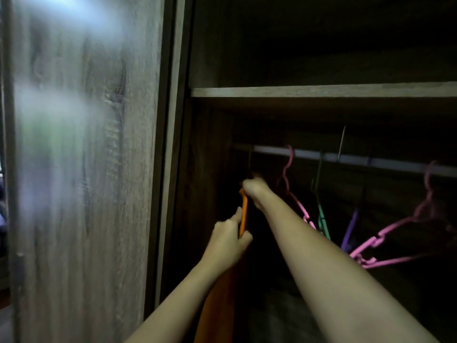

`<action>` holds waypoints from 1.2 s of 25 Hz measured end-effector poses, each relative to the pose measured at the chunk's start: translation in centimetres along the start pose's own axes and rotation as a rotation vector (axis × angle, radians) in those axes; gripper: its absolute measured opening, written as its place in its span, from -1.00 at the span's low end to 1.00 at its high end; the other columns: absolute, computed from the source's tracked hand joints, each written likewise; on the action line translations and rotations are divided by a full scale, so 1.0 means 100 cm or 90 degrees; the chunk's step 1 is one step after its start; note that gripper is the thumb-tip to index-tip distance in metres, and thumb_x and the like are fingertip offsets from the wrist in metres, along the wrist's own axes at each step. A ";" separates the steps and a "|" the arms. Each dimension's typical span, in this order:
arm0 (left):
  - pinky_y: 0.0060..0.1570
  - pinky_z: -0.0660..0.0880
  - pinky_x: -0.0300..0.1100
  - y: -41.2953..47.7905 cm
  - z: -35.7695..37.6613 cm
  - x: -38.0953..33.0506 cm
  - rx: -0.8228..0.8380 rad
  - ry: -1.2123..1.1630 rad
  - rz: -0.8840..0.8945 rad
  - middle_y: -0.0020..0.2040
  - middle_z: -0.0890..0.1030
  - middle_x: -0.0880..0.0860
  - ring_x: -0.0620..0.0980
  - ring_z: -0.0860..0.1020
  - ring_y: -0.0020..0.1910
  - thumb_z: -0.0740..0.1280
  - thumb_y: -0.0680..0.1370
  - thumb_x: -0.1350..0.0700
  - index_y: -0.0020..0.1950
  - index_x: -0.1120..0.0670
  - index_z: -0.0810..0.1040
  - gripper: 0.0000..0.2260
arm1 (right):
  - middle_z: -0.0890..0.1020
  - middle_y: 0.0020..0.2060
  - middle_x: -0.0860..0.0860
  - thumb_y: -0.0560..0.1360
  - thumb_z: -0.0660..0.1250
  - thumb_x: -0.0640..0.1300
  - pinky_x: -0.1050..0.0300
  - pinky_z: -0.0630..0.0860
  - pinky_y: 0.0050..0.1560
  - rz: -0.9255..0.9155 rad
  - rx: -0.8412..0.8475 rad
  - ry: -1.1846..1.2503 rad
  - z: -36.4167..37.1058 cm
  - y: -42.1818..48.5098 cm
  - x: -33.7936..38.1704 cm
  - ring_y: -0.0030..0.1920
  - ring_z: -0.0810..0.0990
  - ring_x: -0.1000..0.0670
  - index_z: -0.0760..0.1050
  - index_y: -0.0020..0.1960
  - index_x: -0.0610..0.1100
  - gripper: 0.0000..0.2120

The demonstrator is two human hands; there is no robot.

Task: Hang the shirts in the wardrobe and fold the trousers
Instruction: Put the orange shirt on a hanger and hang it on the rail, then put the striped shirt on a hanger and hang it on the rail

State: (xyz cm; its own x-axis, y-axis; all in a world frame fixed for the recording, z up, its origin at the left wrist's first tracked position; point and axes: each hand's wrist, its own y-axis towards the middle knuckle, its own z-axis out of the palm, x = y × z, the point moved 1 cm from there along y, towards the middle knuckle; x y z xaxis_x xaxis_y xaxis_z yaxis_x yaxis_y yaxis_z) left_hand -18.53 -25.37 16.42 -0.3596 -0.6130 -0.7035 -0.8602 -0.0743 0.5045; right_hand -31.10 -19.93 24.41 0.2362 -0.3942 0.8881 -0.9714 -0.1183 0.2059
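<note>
The wardrobe (321, 91) is grey wood-grain board, dark inside, with its flat door (86, 169) left of both hands. A smooth orange shirt (217, 305) hangs below the left hand (228, 240), which pinches the shirt's thin orange hanger (243, 211). Just above, the right hand (254, 191) makes a fist round the hanger's top, under the pale rail (346, 157). To its right hang a pink hanger (304, 214), a green hanger (322, 219) and a purple hanger (350, 229).

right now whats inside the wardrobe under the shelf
A rail with empty pink hangers, a green hanger and a purple hanger. The left hand and right hand grip an orange hanger with orange cloth. Lower down is too dark.
</note>
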 end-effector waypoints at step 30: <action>0.45 0.06 -0.07 -0.421 -0.276 0.291 -0.097 0.428 -0.484 0.54 0.13 0.13 0.08 0.03 0.53 0.06 0.63 -0.05 0.52 0.15 0.12 -0.49 | 0.47 0.22 -0.20 0.53 0.21 -0.19 0.06 0.32 0.26 -0.194 0.309 -0.178 0.382 -0.324 -0.083 0.23 0.43 -0.18 0.42 0.22 -0.24 -0.71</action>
State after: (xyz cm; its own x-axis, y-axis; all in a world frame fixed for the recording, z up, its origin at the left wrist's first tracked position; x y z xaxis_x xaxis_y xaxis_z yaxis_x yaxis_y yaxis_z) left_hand 17.20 -61.78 -11.46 0.5789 -0.6723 -0.4614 -0.7042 -0.6975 0.1328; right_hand -0.63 -47.64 -5.33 0.5618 -0.4931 0.6642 -0.7534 -0.6367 0.1645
